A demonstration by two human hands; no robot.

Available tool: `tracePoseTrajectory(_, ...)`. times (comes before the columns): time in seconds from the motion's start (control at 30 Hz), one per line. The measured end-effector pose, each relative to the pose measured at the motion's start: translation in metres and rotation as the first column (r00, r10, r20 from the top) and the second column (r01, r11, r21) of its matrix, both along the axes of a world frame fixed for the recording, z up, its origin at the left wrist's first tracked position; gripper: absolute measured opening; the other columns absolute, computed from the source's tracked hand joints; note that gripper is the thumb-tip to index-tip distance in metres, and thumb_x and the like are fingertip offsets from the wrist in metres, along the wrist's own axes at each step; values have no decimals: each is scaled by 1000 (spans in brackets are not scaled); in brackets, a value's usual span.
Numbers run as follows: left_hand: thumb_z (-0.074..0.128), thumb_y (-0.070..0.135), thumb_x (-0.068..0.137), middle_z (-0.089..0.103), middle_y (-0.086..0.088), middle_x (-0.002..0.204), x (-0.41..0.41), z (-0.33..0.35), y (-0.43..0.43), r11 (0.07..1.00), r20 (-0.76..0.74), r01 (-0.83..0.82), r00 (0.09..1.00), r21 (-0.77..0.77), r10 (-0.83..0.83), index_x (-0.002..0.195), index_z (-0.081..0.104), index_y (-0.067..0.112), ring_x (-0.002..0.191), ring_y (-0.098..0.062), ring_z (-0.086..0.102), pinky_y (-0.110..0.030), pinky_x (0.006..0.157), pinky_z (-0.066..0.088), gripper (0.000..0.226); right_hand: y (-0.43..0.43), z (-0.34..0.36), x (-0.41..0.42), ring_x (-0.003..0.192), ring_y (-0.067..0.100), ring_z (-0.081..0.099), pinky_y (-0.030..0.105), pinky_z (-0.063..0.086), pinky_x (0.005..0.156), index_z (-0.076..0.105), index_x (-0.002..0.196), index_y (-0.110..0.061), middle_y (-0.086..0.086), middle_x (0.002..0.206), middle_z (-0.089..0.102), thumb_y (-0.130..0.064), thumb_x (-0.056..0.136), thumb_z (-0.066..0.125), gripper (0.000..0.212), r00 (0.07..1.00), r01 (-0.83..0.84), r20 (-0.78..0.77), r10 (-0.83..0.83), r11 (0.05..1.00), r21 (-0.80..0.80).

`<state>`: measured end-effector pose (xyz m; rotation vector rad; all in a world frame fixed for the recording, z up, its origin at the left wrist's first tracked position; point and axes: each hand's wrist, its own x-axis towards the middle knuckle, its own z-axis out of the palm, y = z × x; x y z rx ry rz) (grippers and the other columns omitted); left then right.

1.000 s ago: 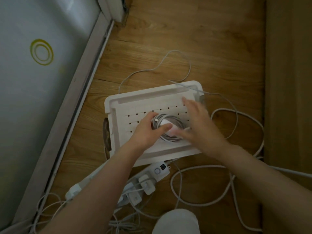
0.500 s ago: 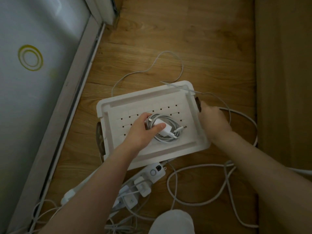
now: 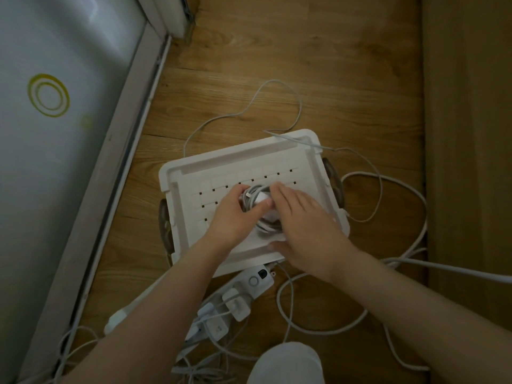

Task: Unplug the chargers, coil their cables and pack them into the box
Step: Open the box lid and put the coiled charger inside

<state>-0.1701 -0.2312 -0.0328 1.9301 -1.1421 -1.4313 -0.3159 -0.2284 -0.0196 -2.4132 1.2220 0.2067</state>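
A white box (image 3: pixel 313 151) with a perforated bottom sits on the wooden floor. Inside it lies a white charger with its coiled cable (image 3: pixel 257 202). My left hand (image 3: pixel 235 217) grips the coil from the left, thumb across the charger. My right hand (image 3: pixel 304 225) lies over the coil's right side with straight fingers, hiding part of it. Below the box, a white power strip (image 3: pixel 255 282) holds several plugged-in white chargers (image 3: pixel 235 304).
Loose white cables (image 3: pixel 388 195) loop over the floor right of and behind the box; a thin cable (image 3: pixel 291 138) crosses its far rim. A grey glass door (image 3: pixel 55 134) runs along the left. A wooden panel (image 3: pixel 471 162) stands on the right. My knee (image 3: pixel 285 364) is at the bottom.
My right hand left the box's right handle and came back over the coiled charger. My left hand stayed on the coil.
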Motion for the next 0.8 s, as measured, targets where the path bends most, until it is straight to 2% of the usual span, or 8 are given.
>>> tracePoseTrajectory(0.13, 61, 30, 89, 60, 6, 94, -7, 2, 3, 998, 62, 56, 997, -36, -54, 112, 50, 20, 84, -10, 59, -22, 74, 48, 27, -9, -10, 11, 136, 23, 24, 30, 22, 112, -1, 148, -5, 10, 151, 20, -46, 87, 56, 93, 991, 131, -20, -131, 991, 28)
tracePoseTrajectory(0.27, 58, 36, 90, 47, 5, 120, -9, 10, 14, 1000, -155, 5, 988, 17, -2, 136, 29, 23, 109, -11, 50, -20, 86, 40, 56, -16, -10, 4, 126, 20, 34, 27, 32, 101, 17, 144, -11, 6, 138, 33, -44, 82, 65, 85, 973, 218, 57, -223, 972, 84)
tracePoseTrajectory(0.33, 60, 44, 86, 41, 7, 119, 0, 9, 31, 977, 58, 215, 975, 7, -215, 128, 31, 29, 108, -8, 43, -22, 89, 36, 53, -20, -8, -3, 126, 20, 35, 28, 34, 99, 19, 143, -13, 4, 137, 35, -43, 80, 67, 85, 963, 258, 45, -264, 960, 112)
tracePoseTrajectory(0.37, 60, 48, 84, 38, 9, 116, 7, 7, 41, 916, 260, 399, 881, 41, -396, 123, 33, 31, 107, -7, 39, -24, 90, 32, 51, -22, -7, -7, 126, 19, 35, 28, 35, 99, 20, 143, -14, 3, 137, 36, -44, 79, 68, 86, 956, 283, 41, -290, 952, 116)
tracePoseTrajectory(0.43, 57, 52, 83, 33, 11, 117, 19, 0, 55, 716, 574, 685, 536, 132, -619, 120, 35, 31, 109, -9, 32, -24, 88, 24, 48, -26, -6, -14, 127, 19, 38, 30, 38, 98, 24, 142, -16, 2, 138, 39, -46, 78, 69, 85, 942, 327, 40, -333, 938, 111)
tracePoseTrajectory(0.5, 52, 44, 89, 33, 9, 122, 25, -3, 60, 599, 658, 784, 367, 163, -658, 118, 36, 29, 112, -12, 31, -25, 89, 23, 37, -30, -6, -18, 128, 19, 40, 31, 39, 98, 26, 142, -16, 1, 140, 41, -48, 77, 70, 85, 929, 364, 30, -368, 927, 97)
tracePoseTrajectory(0.6, 50, 34, 93, 40, 6, 122, 25, 0, 56, 552, 629, 826, 370, 114, -683, 115, 40, 24, 110, -12, 38, -21, 87, 27, 26, -34, -5, -19, 126, 19, 44, 31, 41, 96, 28, 143, -15, 1, 140, 44, -51, 74, 71, 89, 916, 398, 35, -400, 916, 50)
tracePoseTrajectory(0.8, 51, 28, 94, 43, 2, 117, 29, 12, 26, 579, 671, 815, 434, -9, -601, 115, 46, 18, 106, -16, 43, -26, 86, 38, 24, -44, 4, -2, 126, 21, 45, 33, 42, 97, 26, 144, -15, 2, 141, 45, -53, 73, 71, 93, 908, 403, 136, -397, 915, -24)
